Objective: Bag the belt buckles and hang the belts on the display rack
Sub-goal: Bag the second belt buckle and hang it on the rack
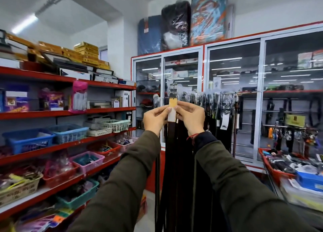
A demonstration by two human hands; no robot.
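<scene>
I hold a dark brown belt (172, 144) upright in front of me, its silver buckle (173, 88) at the top. My left hand (154, 119) and my right hand (190, 117) pinch the strap from either side, just below the buckle, at a yellow and white tag (172, 109). The strap hangs straight down between my forearms. Behind it the display rack (232, 92) runs to the right, with several dark belts (216, 109) hanging from it, their buckles in clear bags.
Red shelves (66, 112) with plastic baskets (28, 140) of small goods line the left wall. A glass-door cabinet (234, 98) stands behind the rack, with wrapped bundles (208, 16) on top. A red bin (277, 168) of goods sits at the right.
</scene>
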